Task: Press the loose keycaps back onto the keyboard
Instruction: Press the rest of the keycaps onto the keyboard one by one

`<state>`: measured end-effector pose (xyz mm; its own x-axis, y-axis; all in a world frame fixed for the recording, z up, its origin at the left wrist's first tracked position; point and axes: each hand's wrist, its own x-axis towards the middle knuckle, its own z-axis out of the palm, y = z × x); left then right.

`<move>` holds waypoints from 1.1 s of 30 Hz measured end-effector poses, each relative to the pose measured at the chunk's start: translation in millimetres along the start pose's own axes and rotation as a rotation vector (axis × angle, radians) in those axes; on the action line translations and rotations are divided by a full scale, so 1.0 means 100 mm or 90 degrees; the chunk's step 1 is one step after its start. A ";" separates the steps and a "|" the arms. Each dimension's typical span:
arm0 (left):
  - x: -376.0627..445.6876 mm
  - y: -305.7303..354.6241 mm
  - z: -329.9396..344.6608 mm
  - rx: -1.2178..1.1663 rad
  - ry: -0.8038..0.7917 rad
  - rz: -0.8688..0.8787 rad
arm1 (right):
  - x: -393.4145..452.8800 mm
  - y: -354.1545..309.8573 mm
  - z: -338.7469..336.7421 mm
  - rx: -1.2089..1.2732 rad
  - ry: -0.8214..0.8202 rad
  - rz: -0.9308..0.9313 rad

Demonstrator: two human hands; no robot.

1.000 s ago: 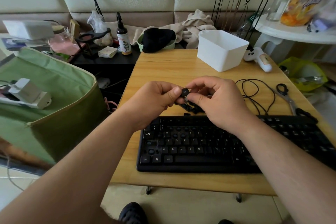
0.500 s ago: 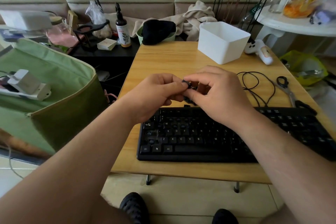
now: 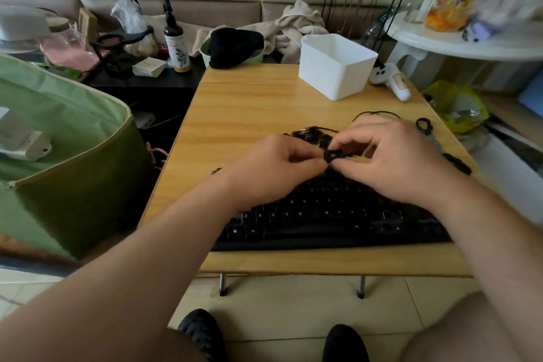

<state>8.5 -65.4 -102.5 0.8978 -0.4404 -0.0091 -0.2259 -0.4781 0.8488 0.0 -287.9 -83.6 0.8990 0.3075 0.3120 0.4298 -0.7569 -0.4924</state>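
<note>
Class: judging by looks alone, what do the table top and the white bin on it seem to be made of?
Table top: wood or wood-look laminate, with light grain streaks and a soft sheen. White bin: probably plastic, with smooth matte walls and rounded, moulded-looking corners.

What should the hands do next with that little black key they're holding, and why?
Probably lower the keycap onto an empty spot on the keyboard and press it in. The left hand and right hand pinch it together just above the top rows, so it isn't seated yet, and more loose keycaps wait behind.
</note>
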 end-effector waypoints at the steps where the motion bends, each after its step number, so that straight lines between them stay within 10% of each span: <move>1: 0.01 0.03 0.07 0.043 -0.033 0.023 | -0.06 0.07 -0.08 0.000 -0.016 0.017; 11: 0.09 0.14 0.39 0.341 -0.043 0.219 | -0.78 0.49 -0.35 0.025 -0.143 0.183; 33: 0.01 -0.01 0.22 0.301 0.002 0.116 | -0.88 0.51 -0.40 0.084 -0.020 0.217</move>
<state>1.3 -81.5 -115.0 0.8286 -0.5471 0.1188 -0.5251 -0.6856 0.5042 -60.8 -376.5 -103.2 0.9937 0.0692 0.0877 0.1101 -0.7381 -0.6656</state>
